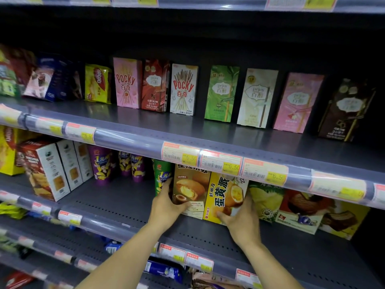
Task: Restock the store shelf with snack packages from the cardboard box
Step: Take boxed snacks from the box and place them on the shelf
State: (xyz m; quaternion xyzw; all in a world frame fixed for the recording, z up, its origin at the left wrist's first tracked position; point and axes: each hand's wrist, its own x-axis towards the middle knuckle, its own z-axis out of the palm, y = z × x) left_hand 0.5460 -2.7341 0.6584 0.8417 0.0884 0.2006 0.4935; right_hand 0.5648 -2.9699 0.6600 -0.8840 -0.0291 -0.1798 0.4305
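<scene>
Two cake boxes stand side by side on the middle shelf (129, 205): a brown box (190, 184) on the left and a yellow egg-yolk pie box (224, 195) on the right. My left hand (166, 207) grips the left edge of the brown box. My right hand (241, 222) holds the lower right corner of the yellow box. Both boxes are upright and rest on the shelf, pressed together between my hands. The cardboard box is out of view.
A green snack cup (161, 176) stands just left of the brown box, purple cups (103, 165) further left. Pineapple and chocolate pie boxes (300, 209) fill the right. Pocky and Pejoy boxes (183, 88) line the upper shelf. Price-tag rails (220, 163) edge each shelf.
</scene>
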